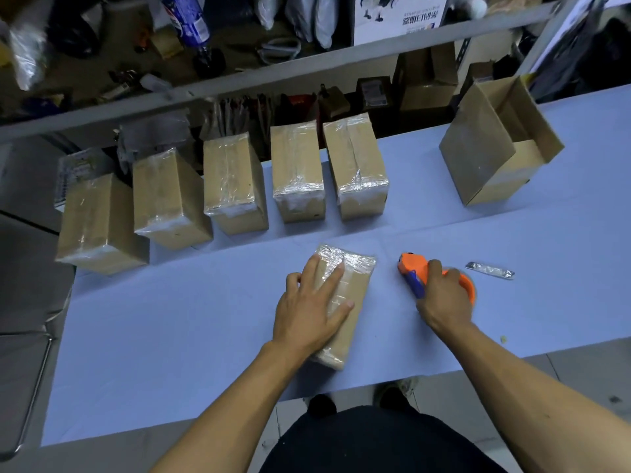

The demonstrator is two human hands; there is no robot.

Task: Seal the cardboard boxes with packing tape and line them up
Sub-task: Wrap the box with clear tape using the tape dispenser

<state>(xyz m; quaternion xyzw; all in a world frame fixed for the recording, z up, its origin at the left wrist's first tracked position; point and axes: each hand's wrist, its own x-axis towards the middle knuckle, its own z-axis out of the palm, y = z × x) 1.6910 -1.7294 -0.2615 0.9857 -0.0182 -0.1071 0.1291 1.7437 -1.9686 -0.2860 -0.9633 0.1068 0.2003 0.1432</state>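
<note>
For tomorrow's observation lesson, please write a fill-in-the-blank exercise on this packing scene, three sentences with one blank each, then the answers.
1. The sealed boxes lined up at the back of the table number ____.
2. The left hand rests flat on a taped ____.
3. The right hand grips a tape dispenser whose body is ____ in colour.

Missing words: five; box; orange

A matt pale-blue cloth-like table cover (170,336) lies smooth but creased. On it, the brown cardboard box (345,322) is matt where bare and glossy under crinkled clear tape. Right of that box, the orange tape dispenser (411,264) looks like smooth plastic.
</note>
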